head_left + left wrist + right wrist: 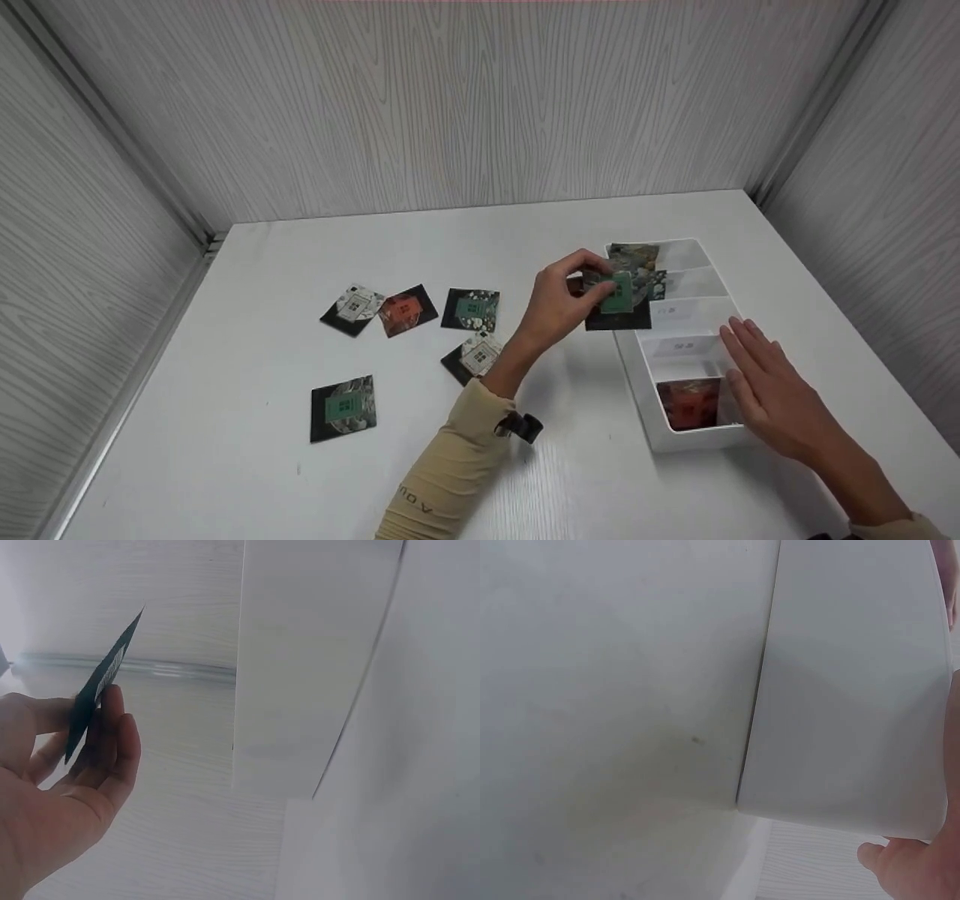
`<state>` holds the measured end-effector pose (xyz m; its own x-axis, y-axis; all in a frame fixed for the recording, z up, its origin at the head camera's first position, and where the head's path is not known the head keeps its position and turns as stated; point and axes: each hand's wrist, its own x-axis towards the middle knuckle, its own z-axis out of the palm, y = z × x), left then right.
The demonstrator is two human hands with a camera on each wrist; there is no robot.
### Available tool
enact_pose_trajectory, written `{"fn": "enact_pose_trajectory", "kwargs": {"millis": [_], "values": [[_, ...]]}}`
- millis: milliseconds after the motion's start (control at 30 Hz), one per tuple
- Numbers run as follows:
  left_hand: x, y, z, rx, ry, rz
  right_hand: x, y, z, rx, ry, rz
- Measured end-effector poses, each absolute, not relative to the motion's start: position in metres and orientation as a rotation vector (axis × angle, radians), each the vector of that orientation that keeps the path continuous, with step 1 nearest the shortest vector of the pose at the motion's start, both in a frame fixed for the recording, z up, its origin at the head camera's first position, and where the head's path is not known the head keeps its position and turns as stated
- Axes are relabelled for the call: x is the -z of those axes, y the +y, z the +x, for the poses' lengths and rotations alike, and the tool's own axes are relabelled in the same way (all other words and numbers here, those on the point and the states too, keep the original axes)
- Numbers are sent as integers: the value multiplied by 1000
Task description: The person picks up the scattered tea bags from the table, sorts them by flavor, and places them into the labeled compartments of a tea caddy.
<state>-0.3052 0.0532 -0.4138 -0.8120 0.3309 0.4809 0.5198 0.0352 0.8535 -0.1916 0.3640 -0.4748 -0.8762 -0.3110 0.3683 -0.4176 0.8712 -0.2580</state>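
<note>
My left hand (562, 300) pinches a square black packet with a green label (619, 294) between thumb and fingers, above the left side of a white divided box (637, 390). In the left wrist view that packet (101, 686) appears nearly edge-on. My right hand (780, 390) lies along the box's right rim with straight fingers; in the right wrist view its thumb (900, 862) shows by the box's near end. A red-labelled packet (688, 405) lies in the nearest compartment. Another patterned packet (637, 253) shows at the far end, partly hidden by the held one.
Left of the box on the white table (225, 465) lie a white-labelled packet (354, 307) touching a red one (407, 309), a green one (471, 309), another white one (476, 356) partly behind my left forearm, and a green one (343, 407) nearer me. Panels (480, 105) enclose the table.
</note>
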Motion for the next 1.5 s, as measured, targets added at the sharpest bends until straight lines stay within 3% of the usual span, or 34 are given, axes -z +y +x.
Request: {"fn": "enact_pose_trajectory", "kwargs": {"millis": [1500], "values": [[449,123,-272,1557,-2206,-983,474,363,-192,-492,-2716,558]]}}
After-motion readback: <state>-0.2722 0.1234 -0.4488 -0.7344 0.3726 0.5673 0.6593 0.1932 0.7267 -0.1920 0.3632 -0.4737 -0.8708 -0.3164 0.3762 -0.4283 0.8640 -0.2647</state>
